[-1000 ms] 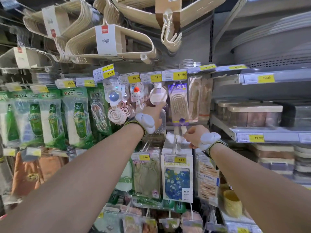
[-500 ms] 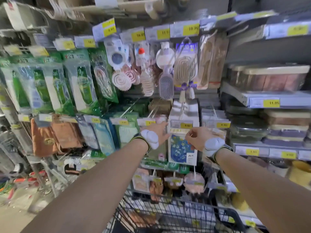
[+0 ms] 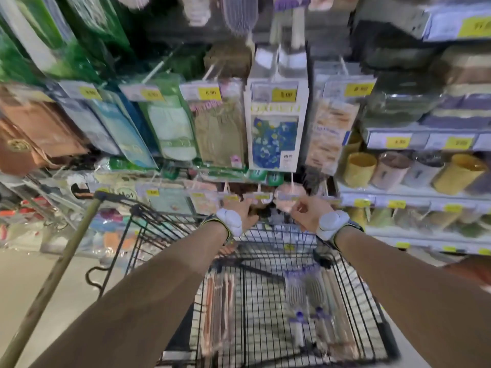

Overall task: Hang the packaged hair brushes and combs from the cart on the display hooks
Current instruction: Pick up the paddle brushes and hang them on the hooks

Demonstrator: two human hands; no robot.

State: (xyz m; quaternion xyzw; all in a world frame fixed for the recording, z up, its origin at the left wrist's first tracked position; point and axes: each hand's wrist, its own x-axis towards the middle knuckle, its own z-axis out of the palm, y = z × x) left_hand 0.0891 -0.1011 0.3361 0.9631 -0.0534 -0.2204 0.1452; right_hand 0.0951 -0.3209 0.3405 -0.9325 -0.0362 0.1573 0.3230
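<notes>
A black wire cart (image 3: 353, 293) stands below me against the display. In its basket lie packaged hair brushes with purple cards (image 3: 305, 296) on the right and packaged combs in pinkish wrap (image 3: 219, 301) on the left. My left hand (image 3: 245, 211) and my right hand (image 3: 309, 213) hover above the cart's far rim, both empty, the left with fingers spread, the right loosely curled. Brushes hung on the hooks (image 3: 239, 14) show blurred at the top edge. The whole view is smeared by motion.
Hanging packs with yellow price tags (image 3: 276, 123) fill the display in front. Shelves on the right hold cups (image 3: 361, 170) and boxes. A wooden pole (image 3: 53, 277) leans at the left over the floor.
My view has tilted down from the brush hooks to the cart. Both hands have dropped from the hung brushes to just above the cart's far rim, holding nothing.
</notes>
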